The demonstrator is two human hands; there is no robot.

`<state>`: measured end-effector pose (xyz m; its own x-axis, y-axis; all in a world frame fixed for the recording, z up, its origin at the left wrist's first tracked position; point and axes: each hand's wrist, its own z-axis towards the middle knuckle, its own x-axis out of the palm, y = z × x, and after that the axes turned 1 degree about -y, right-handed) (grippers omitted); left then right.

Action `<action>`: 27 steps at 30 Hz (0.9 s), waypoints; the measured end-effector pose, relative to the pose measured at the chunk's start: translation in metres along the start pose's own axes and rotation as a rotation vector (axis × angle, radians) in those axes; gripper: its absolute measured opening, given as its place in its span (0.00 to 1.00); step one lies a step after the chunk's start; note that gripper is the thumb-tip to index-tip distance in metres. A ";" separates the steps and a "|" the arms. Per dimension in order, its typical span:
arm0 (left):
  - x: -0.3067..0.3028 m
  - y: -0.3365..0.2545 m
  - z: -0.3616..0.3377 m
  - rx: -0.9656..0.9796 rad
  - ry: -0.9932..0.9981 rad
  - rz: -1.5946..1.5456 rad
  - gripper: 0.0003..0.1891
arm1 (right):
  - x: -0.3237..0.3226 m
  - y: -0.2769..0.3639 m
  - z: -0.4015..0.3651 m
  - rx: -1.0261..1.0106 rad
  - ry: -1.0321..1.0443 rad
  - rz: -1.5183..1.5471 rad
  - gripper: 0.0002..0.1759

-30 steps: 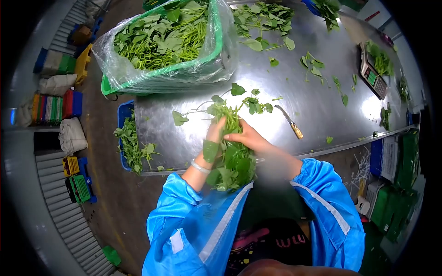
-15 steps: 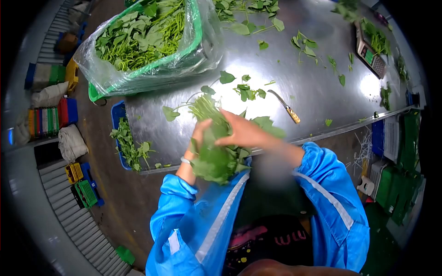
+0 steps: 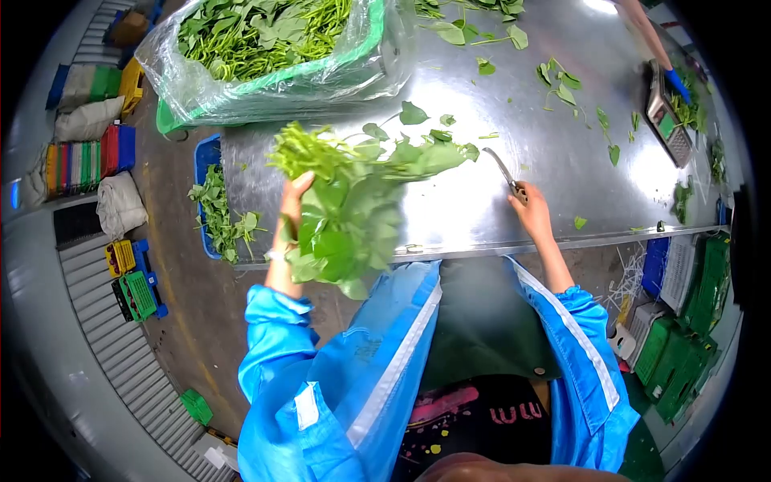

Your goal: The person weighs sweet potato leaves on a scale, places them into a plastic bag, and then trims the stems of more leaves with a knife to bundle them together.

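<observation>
In my left hand [image 3: 294,201] is a bunch of leafy green stems [image 3: 341,229], its cut stem ends up and its broad leaves hanging over the table's near edge. The fingers wrap round it, partly hidden by leaves. My right hand [image 3: 532,213] is closed on the handle of a small curved knife [image 3: 502,167] lying low over the metal table [image 3: 450,213]. Its blade points up and left. Loose leafy sprigs [image 3: 430,157] lie between the two hands, close behind the bunch.
A green crate [image 3: 165,116] lined with clear plastic [image 3: 321,96] and full of greens stands at the back left. A blue crate [image 3: 207,153] with greens is at the table's left end. At right, another person's arm [image 3: 642,32] reaches beside a digital scale [image 3: 668,120].
My right hand has left the bunch, moved right and taken hold of the knife. My left hand has carried the bunch left. Another person's arm has appeared by the scale.
</observation>
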<state>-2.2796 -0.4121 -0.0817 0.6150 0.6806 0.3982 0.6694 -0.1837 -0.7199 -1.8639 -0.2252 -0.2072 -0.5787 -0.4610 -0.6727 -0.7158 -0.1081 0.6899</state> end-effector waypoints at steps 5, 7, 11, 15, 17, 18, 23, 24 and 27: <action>-0.027 -0.026 0.001 0.516 0.002 1.095 0.50 | 0.003 -0.016 -0.012 -0.157 -0.165 -0.299 0.28; -0.039 0.003 0.012 0.612 -0.004 1.565 0.50 | 0.010 -0.019 -0.005 -0.174 -0.154 -0.281 0.28; -0.081 0.088 0.042 0.706 0.116 2.018 0.49 | 0.010 0.020 0.004 -0.267 -0.090 -0.281 0.29; -0.070 0.080 0.040 0.703 0.165 2.073 0.49 | -0.001 0.078 0.025 -0.422 -0.037 -0.217 0.28; -0.060 0.052 0.034 0.674 0.219 1.948 0.44 | -0.007 0.115 0.034 -0.490 -0.026 -0.192 0.28; -0.053 0.036 0.033 0.647 0.287 1.820 0.39 | -0.010 0.135 0.042 -0.545 -0.018 -0.171 0.28; -0.004 -0.088 0.028 0.978 0.034 1.448 0.14 | -0.017 0.242 0.094 -0.932 -0.111 -0.141 0.34; 0.010 -0.118 0.030 1.026 -0.024 1.371 0.10 | -0.019 0.268 0.107 -1.009 -0.107 -0.154 0.35; 0.035 -0.185 0.062 1.107 -0.090 1.286 0.08 | -0.020 0.336 0.141 -1.227 -0.123 -0.282 0.33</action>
<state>-2.4075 -0.3104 0.0299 0.4383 0.5402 -0.7184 -0.8195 -0.0881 -0.5662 -2.1481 -0.1281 -0.0002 -0.5450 -0.2115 -0.8113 -0.0258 -0.9630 0.2684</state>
